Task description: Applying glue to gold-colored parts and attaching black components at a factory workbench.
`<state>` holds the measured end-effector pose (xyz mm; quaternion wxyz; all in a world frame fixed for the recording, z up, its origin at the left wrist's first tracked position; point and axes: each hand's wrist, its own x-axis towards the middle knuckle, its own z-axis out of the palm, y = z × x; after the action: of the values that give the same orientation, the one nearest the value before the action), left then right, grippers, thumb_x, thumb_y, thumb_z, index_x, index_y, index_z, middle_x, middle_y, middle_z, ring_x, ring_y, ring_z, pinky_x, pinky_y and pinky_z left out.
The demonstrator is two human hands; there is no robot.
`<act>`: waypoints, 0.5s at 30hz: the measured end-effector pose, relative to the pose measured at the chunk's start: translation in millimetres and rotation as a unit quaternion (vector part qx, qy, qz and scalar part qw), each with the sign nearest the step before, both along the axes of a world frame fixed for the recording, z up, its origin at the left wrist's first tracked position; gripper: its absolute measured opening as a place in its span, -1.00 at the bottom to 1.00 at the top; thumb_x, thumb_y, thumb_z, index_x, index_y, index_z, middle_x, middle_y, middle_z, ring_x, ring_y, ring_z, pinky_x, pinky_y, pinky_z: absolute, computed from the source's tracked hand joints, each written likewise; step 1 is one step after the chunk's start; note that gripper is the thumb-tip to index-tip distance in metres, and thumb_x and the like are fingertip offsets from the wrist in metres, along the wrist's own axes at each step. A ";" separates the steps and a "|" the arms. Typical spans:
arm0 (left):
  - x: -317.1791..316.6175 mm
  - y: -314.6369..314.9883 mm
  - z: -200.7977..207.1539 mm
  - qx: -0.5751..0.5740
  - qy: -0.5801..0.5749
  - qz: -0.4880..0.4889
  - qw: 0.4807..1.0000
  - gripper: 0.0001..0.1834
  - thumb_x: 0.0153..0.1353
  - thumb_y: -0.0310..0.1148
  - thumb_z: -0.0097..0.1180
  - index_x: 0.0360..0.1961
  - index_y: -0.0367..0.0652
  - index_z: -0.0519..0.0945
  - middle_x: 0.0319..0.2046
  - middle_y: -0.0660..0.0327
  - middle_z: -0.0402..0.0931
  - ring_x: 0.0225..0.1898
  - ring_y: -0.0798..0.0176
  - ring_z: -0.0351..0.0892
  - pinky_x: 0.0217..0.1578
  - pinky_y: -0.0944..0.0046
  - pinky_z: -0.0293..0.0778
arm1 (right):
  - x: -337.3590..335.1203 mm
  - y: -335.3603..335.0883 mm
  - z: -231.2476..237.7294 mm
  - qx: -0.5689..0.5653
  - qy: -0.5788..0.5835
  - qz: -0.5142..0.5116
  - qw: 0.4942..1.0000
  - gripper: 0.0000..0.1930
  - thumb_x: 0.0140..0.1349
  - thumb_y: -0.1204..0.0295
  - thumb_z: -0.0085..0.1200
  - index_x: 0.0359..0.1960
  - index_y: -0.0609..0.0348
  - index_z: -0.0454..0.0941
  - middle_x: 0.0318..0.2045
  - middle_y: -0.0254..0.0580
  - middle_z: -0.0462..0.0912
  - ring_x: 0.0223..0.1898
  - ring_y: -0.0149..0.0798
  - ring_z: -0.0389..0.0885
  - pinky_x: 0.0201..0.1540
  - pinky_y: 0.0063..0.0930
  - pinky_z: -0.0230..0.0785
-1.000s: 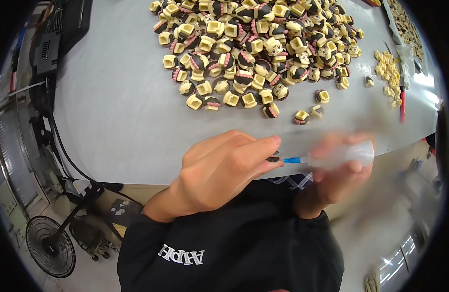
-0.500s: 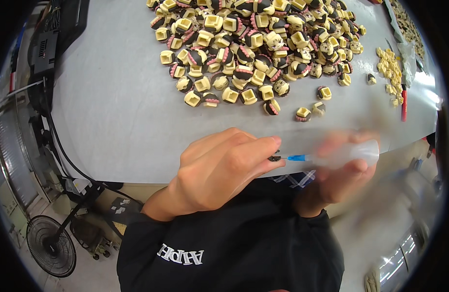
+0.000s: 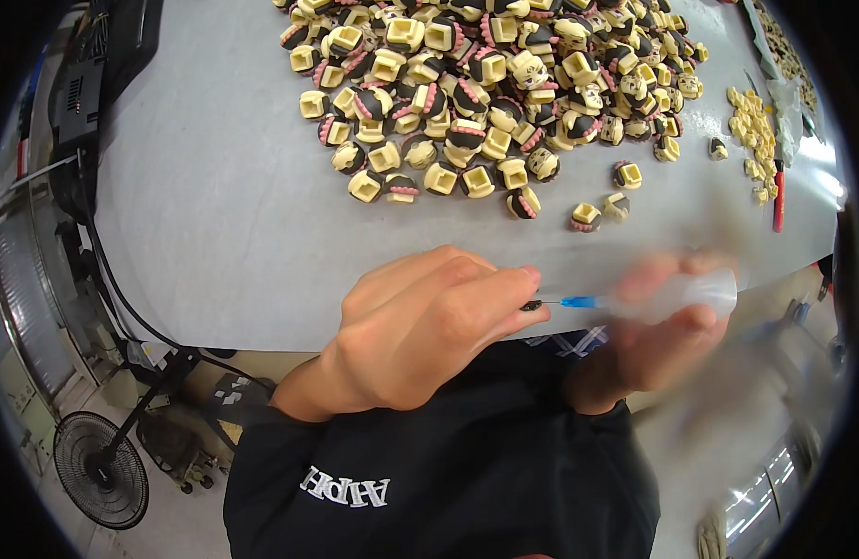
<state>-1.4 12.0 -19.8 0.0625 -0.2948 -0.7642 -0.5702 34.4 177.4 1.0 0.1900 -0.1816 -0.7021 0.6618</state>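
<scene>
My left hand (image 3: 425, 326) is closed in a pinch near the table's front edge. Between its thumb and finger a small dark piece (image 3: 533, 306) sticks out, mostly hidden by the fingers. My right hand (image 3: 648, 349), partly blurred, is wrapped round a translucent white squeeze bottle (image 3: 713, 293) held on its side. The bottle's blue needle tip (image 3: 578, 302) points left, its thin metal needle reaching up to the dark piece; whether they touch I cannot tell. Beyond both hands lies a large heap of small cream, black and pink toy heads (image 3: 466, 130), many with square sockets facing up.
A few loose toy heads (image 3: 586, 217) lie apart from the heap on the grey table (image 3: 215, 214). At the right are small cream pieces (image 3: 750, 130), a red pen (image 3: 778, 200) and a clear plastic bag (image 3: 785, 116). A black cable (image 3: 122, 289) hangs at the left, above a fan (image 3: 101, 470).
My right hand and the bottle have shifted slightly to the right, with more of the needle showing. My left hand keeps its pinch. The view has shifted a little over the heap.
</scene>
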 end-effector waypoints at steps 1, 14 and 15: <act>0.2 0.4 -0.4 0.000 -0.001 0.000 1.000 -0.51 -0.24 -0.61 0.34 -0.20 -0.30 0.43 -0.60 0.19 0.45 -0.62 0.23 0.48 -0.63 0.36 0.40 | -0.3 0.4 -0.5 0.000 -0.001 0.000 1.000 -0.42 0.10 -0.16 -0.04 -0.30 0.18 0.22 -0.68 -0.11 0.54 -0.84 -0.59 0.17 -0.78 -0.76 -0.03; -0.8 1.9 0.6 0.010 0.001 -0.010 1.000 -0.49 -0.23 -0.58 0.36 -0.21 -0.32 0.39 -0.60 0.12 0.47 -0.63 0.23 0.48 -0.65 0.36 0.39 | 0.6 -4.3 1.2 0.006 -0.014 -0.008 1.000 -0.41 0.08 -0.18 -0.03 -0.30 0.17 0.22 -0.66 -0.10 0.55 -0.82 -0.57 0.20 -0.78 -0.76 -0.01; -1.2 1.3 3.6 -0.009 -0.007 -0.020 1.000 -0.45 -0.26 -0.58 0.39 -0.22 -0.32 0.35 -0.58 0.06 0.51 -0.59 0.22 0.54 -0.62 0.37 0.44 | 0.6 -4.2 1.0 0.012 -0.016 -0.008 1.000 -0.40 0.07 -0.19 -0.03 -0.30 0.16 0.22 -0.66 -0.10 0.55 -0.82 -0.57 0.20 -0.78 -0.76 -0.01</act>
<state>-2.6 13.3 -16.1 0.0431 -0.3063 -0.7636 -0.5668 35.0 173.2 2.0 0.1858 -0.1953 -0.7118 0.6486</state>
